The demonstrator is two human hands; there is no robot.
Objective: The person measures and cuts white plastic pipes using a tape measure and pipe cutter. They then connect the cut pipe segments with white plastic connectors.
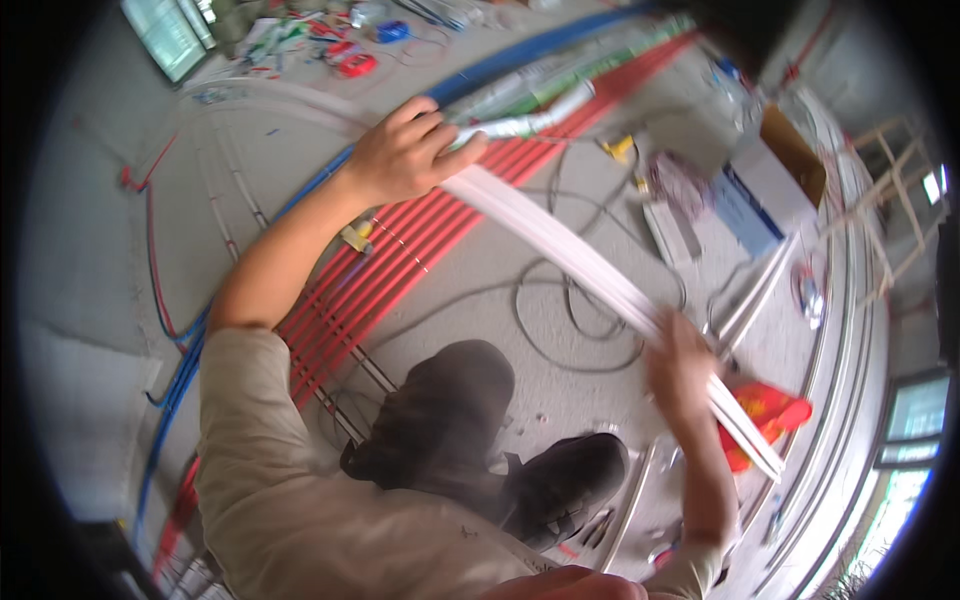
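Note:
A bundle of long white plastic pipes [550,238] slants across in front of me, from the upper left to the lower right. Near its upper part my left hand [405,152] is closed over it, fingers curled at the far side and thumb pointing right. My right hand [682,368], blurred by motion, wraps around the bundle lower down. Past that hand the white ends stick out over a red plastic bag [765,415]. Under my left forearm runs a row of red pipes [440,235] fixed along the floor.
Blue pipes [540,58] run beside the red row. A black cable [520,300] lies coiled on the concrete floor. To the right stand an open cardboard box [770,190] and a white long box [670,232]. Tools and scraps [320,40] litter the far left. More white pipes lie right.

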